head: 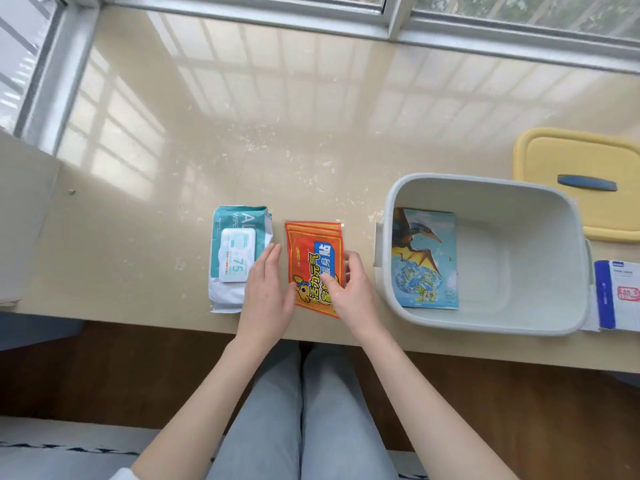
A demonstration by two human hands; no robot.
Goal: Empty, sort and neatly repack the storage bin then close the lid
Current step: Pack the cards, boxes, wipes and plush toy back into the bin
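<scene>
While my right hand [353, 292] is pinching the orange packets [311, 247], my left hand [266, 292] is resting flat and open beside their left edge. The packets are lying between my hands, pointing away from me, and the bin [526, 258] is sitting just past my right hand.

Six kinds of thing and two hands are showing.
One wipes pack [239, 258], one bin [526, 258], one yellow lid [571, 154], one picture book [426, 258] and one blue-and-white box [620, 296] are each appearing singly. The orange packets [311, 251] are lying stacked at least three deep, their staggered top edges showing, but the exact number is not coming clear. The left hand [266, 289] and right hand [349, 289] are making two.
</scene>
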